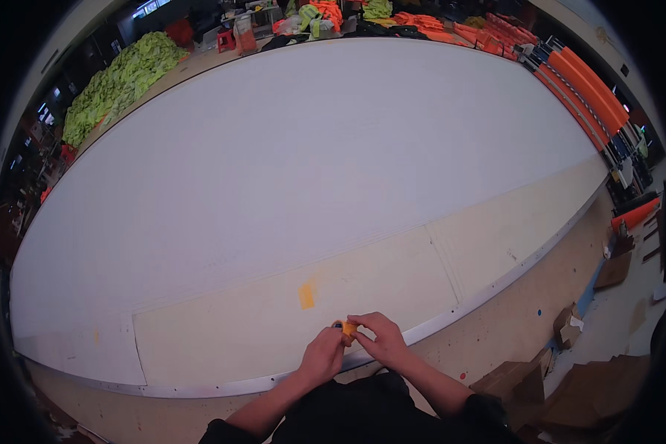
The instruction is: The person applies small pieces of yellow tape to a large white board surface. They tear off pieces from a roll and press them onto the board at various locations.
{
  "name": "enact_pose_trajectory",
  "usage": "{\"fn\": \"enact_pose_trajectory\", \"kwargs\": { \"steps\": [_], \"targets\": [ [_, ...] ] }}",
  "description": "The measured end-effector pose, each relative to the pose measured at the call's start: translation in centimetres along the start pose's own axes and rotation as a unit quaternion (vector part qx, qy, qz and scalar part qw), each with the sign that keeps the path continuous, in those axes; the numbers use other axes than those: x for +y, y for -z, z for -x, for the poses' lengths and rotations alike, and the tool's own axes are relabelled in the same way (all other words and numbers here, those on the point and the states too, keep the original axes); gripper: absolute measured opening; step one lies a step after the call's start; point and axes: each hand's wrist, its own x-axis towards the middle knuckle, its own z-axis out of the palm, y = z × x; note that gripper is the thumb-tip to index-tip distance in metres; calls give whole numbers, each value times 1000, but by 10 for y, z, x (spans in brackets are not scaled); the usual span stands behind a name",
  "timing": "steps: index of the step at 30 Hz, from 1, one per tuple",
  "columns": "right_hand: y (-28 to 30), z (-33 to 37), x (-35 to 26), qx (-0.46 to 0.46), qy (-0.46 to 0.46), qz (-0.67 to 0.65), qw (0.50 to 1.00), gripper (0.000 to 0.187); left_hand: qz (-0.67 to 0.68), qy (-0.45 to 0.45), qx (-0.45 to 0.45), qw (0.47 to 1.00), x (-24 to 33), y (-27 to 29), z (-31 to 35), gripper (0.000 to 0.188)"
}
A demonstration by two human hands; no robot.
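Close to the near edge of a large pale table (288,177), both hands meet around a small yellow-orange object (349,330) with a dark spot on its left end. Its kind is too small to make out. My left hand (323,355) is closed on it from the left. On its right side, the thumb and fingers of my right hand (382,340) pinch it. The fingers cover part of it. Just beyond the hands, a flat yellow rectangle (306,295) lies on the cream strip of the tabletop.
Orange material on rollers (588,85) stands at the table's far right end. A heap of lime-green fabric (129,78) lies at the far left, with orange fabric (422,22) along the back. Cardboard (514,381) is at the lower right. A metal edging (429,325) borders the near side.
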Motion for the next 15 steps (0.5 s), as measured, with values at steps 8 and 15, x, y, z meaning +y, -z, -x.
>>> {"fn": "enact_pose_trajectory", "kwargs": {
  "steps": [8,15],
  "targets": [
    [148,135,99,142,-191,-133,962,43,38,-13,-210,977,114,-164,-51,28],
    [306,256,118,307,-191,11,932,34,3,-16,-264,964,184,-340,-109,40]
  ]
}}
